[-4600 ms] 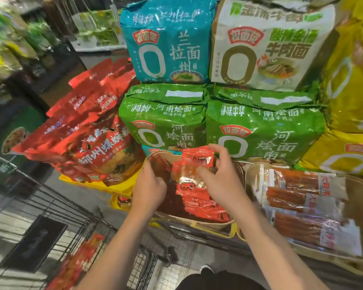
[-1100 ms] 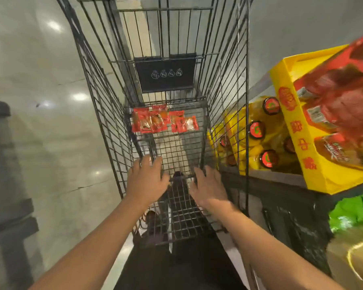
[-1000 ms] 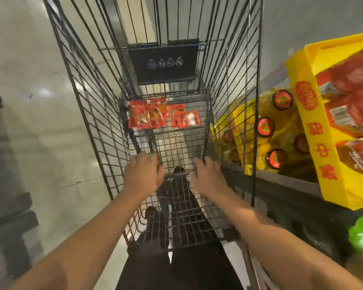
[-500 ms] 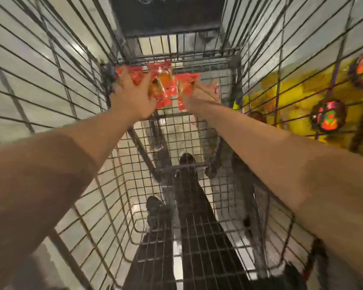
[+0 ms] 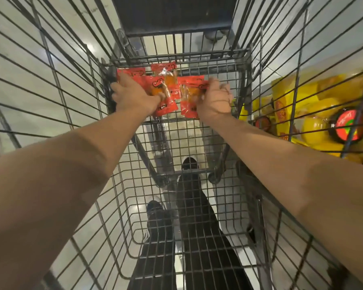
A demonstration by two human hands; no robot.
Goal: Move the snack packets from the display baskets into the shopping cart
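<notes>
Hands, left [image 5: 134,97] and right [image 5: 215,99], fingers curled onto roughly four snack packets [image 5: 170,88] in one cart [image 5: 71,84].

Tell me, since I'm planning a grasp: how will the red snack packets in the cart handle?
The red snack packets look like thin glossy film, so probably floppy and slippery. They look small and flat, so likely light and unlikely to roll.

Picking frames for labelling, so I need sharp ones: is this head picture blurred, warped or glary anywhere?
Head view: wide-angle bends the cart wires outward; motion blur softens the right hand and the packets beside it; the left hand is a bit sharper; ceiling lights glare off the floor; print on the packets is unreadable.
</notes>
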